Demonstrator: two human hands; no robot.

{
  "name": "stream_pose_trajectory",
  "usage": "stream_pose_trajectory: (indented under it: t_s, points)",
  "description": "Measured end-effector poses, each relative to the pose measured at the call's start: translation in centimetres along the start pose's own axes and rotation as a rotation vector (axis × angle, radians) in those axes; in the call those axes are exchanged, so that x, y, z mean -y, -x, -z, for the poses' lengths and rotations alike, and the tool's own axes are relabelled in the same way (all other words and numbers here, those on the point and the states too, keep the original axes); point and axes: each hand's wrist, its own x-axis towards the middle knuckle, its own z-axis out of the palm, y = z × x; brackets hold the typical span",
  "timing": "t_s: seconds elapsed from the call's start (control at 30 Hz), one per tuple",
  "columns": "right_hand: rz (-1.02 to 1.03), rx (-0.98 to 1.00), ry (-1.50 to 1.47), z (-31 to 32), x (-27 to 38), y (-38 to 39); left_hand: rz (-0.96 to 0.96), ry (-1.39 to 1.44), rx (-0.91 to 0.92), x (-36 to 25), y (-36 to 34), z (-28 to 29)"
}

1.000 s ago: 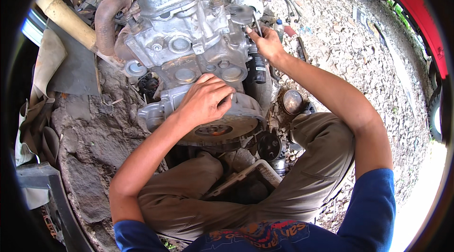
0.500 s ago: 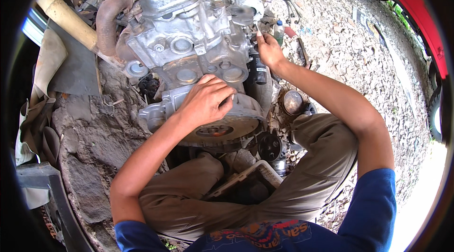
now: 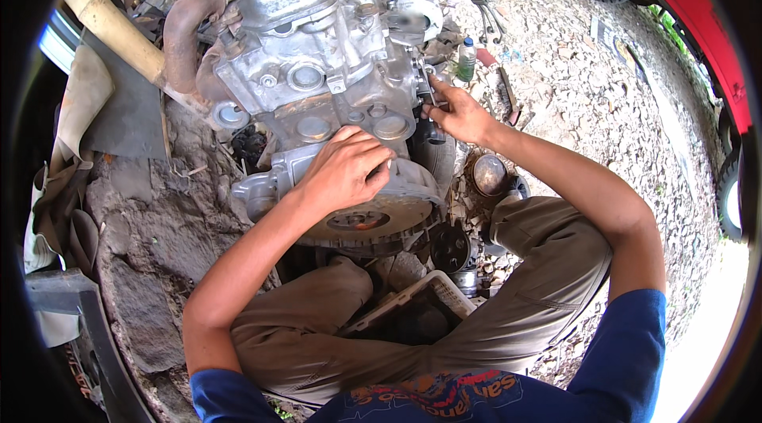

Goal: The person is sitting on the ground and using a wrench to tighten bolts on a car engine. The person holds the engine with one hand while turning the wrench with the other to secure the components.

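Observation:
A grey metal engine (image 3: 290, 6) stands upright before me, its round toothed flywheel (image 3: 381, 221) facing my lap. My left hand (image 3: 345, 169) rests on the housing just above the flywheel, fingers curled; whether anything small is in them cannot be made out. At the engine's right side my right hand (image 3: 456, 112) pinches a slim metal tool (image 3: 429, 88), perhaps a spanner, held close against the fittings there. Its far end is hard to see. Just below these fingers sits a black cylinder (image 3: 431, 131), partly covered by the hand.
Right of the engine, a small plastic bottle (image 3: 466, 59) with greenish liquid stands on gravel (image 3: 587, 113). A rusty round part (image 3: 489, 174) lies by my knee, and a plastic crate (image 3: 448, 294) between my legs. A bamboo pole (image 3: 115, 26) crosses at left; a red vehicle (image 3: 690, 18) stands at right.
My right hand has moved down and toward the engine's side, now covering most of the black cylinder. The bottle shows more fully. My left hand has stayed in place.

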Motion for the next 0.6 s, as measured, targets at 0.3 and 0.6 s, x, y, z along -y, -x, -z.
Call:
stream_pose_trajectory:
  t_s: [0.3,0.6]
  points:
    - [-0.027,0.175,0.092,2.3,0.9,-0.9,-0.001,0.015,-0.005,0.0,0.0,-0.1]
    - [-0.112,0.267,-0.026,2.3,2.5,-0.7,0.011,0.011,-0.004,-0.1,0.2,0.1]
